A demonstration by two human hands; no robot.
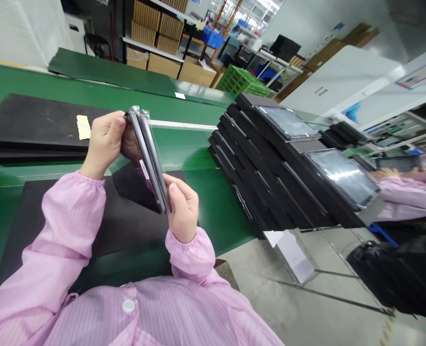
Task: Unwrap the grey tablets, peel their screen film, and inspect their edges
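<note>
Between my hands, above the bench, are two or so thin dark tablets point(135, 180) in clear plastic film, held together and tilted with their edges towards me. My left hand point(106, 139) is closed on their upper left end, thumb on top. My right hand point(183, 206) pinches the lower right edge. A small white label shows on the edge of the near one. Beneath them a black foam sheet point(115, 230) lies on the green bench top point(213, 226).
Black foam trays point(263, 163) holding film-wrapped tablets are stacked high on the right. More black foam slabs point(36, 120) with a yellow note point(83, 127) lie at left. A co-worker's pink sleeve point(411, 192) shows far right. A green crate point(242, 81) stands behind.
</note>
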